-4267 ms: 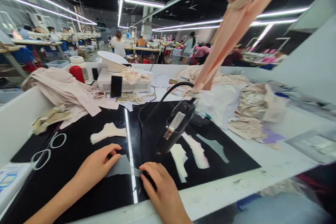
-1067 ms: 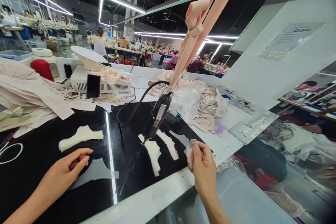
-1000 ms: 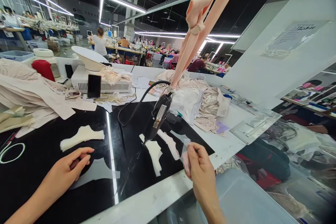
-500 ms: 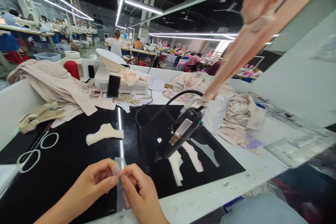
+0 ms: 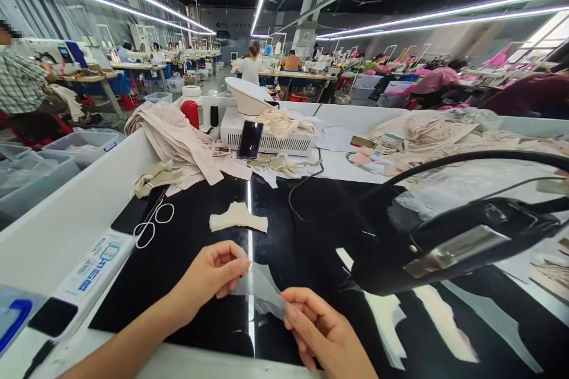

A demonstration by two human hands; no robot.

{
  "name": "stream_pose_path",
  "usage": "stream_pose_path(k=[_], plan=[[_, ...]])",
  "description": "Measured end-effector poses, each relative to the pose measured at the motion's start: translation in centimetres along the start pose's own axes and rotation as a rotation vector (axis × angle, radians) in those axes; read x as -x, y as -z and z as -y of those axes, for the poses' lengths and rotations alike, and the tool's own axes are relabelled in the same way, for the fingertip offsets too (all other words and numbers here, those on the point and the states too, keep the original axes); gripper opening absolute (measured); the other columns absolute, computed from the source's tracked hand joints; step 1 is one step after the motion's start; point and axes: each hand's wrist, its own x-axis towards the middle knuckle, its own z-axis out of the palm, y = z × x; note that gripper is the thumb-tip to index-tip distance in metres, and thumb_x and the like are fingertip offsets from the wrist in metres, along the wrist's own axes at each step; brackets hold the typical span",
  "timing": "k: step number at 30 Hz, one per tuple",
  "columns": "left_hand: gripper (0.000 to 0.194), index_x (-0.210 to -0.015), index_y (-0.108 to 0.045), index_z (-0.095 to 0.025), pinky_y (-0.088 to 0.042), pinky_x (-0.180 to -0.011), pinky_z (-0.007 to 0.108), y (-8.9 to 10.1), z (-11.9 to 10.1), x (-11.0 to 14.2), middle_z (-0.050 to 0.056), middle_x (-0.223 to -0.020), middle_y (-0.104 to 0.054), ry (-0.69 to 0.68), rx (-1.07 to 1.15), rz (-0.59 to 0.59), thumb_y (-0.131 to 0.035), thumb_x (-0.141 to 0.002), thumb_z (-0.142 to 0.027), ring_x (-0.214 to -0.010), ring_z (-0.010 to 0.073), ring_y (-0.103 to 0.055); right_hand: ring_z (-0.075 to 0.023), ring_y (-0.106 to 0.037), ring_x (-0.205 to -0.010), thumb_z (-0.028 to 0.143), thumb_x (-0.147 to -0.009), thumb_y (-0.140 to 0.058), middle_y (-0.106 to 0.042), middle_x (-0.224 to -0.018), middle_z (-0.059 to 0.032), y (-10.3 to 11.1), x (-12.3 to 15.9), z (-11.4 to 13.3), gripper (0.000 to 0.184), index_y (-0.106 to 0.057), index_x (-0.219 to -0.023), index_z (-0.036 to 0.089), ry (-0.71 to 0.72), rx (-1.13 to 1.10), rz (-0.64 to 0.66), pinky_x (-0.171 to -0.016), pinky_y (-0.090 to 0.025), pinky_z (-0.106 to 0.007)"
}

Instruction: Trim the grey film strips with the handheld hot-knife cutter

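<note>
A thin, see-through mesh fabric piece (image 5: 265,288) is stretched between my two hands, just above the black work surface. My left hand (image 5: 212,272) pinches its upper left end between thumb and fingertips. At the lower right end, my right hand (image 5: 317,325) grips it, thumb pressed against the fingers. Beyond my hands lies a cream, curved fabric piece (image 5: 237,217). To the right, more cut pieces lie flat: a cream piece (image 5: 386,325), a second pale piece (image 5: 444,320) and a sheer piece (image 5: 498,317).
A black hand-held tool (image 5: 466,243) with a cable hangs over the right side. White-handled scissors (image 5: 153,224) and a white box (image 5: 95,272) lie left. A phone (image 5: 250,140) leans on a white device (image 5: 271,141). Beige fabric (image 5: 178,136) heaps at the back left.
My view has turned to the right and levelled. My hands have moved apart, spreading the mesh piece between them. The hanging black tool now appears larger and further right.
</note>
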Motion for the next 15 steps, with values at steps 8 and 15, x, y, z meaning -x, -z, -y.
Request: stream_pose_path(k=[8,15], plan=[[0.047,-0.071,-0.054,-0.017,-0.014,-0.042,0.017,0.64,-0.03,-0.26,-0.007,-0.057,-0.045,0.045,0.019,-0.052,-0.078,-0.075,-0.057,-0.046,0.0039,-0.029,-0.0028,-0.033,-0.038,0.078,-0.065,-0.073,-0.041,-0.047,0.0091,0.61,0.11,-0.10,0.062,-0.056,-0.065,0.018,-0.069,-0.019,-0.004,-0.044,-0.020,-0.021],[0.050,-0.068,-0.051,-0.017,-0.013,-0.044,0.018,0.80,-0.27,-0.20,-0.008,-0.052,-0.040,0.048,0.037,-0.051,-0.076,-0.076,-0.060,-0.047,0.0043,-0.025,-0.0025,-0.025,-0.037,0.075,-0.068,-0.074,-0.037,-0.045,0.0091,0.52,0.15,0.39,0.061,-0.048,-0.059,0.020,-0.114,-0.120,0.013,-0.039,-0.016,-0.019]])
